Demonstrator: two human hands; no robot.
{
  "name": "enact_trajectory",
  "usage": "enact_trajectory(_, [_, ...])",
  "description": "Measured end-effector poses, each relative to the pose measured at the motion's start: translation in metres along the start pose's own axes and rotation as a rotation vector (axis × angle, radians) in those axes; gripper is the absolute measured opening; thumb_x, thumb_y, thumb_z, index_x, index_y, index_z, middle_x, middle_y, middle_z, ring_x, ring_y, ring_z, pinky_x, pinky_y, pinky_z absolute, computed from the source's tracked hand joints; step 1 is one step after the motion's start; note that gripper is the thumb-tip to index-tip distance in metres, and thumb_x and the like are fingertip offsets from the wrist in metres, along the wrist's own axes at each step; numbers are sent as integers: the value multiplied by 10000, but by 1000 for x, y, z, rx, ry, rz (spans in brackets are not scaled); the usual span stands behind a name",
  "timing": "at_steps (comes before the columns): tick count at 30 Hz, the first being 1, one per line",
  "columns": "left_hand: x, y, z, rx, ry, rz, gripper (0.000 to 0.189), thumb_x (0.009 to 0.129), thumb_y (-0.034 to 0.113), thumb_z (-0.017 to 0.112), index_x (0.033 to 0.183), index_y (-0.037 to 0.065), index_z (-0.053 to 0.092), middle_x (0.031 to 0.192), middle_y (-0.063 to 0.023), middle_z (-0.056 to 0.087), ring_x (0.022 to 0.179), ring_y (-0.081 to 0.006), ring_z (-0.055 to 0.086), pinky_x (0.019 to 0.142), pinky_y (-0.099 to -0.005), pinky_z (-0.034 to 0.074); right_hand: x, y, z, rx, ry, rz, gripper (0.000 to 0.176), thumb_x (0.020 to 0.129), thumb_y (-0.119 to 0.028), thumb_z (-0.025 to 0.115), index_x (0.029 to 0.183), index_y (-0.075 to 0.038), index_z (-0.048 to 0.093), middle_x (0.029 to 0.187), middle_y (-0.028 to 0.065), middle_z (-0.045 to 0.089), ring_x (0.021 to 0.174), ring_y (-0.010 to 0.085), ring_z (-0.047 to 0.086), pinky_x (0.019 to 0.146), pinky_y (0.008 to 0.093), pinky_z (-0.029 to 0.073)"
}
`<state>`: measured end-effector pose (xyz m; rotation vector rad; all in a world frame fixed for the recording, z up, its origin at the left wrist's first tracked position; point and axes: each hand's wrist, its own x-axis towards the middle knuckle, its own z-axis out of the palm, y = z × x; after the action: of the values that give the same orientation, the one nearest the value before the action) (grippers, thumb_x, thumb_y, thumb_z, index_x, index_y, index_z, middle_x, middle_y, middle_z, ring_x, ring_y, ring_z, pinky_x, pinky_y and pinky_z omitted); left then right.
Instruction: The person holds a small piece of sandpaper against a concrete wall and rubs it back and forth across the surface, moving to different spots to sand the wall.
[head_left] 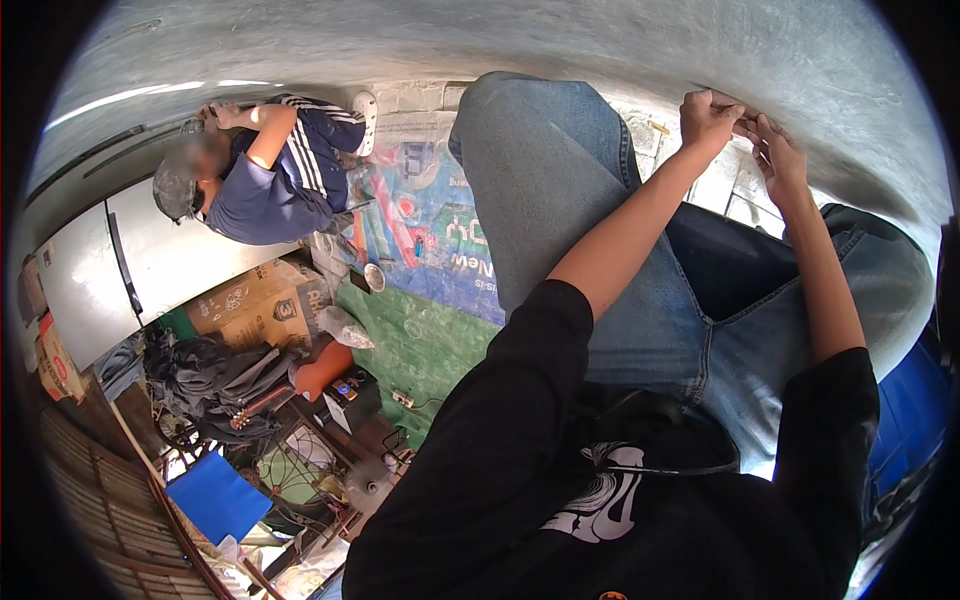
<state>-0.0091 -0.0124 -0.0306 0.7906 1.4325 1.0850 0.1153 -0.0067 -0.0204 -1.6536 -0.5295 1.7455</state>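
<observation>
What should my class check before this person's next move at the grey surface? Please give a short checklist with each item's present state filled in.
1. Both hands in view: ok; the left hand and right hand are close together at the grey surface.
2. Secure grip on something: cannot tell; any item between the fingers is too small to make out.
3. Hands covered: not ok; both are bare.
4. Co-worker apart from both hands: ok; the jeans lie between in this view.
5. Feet firmly placed: cannot tell; the person's own feet are not visible.
</observation>
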Motion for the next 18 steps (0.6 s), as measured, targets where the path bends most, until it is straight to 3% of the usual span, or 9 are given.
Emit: enact_trajectory(18, [-2, -1, 1, -33, -1, -22, 87, 753, 51, 590, 809, -16, 591, 755, -97, 625, 640, -147, 607, 491, -235, 475, -2, 1, 2, 26, 7, 28, 190, 823, -204, 555, 979, -95, 553, 858, -42, 562, 707, 42, 470, 658, 186, 358])
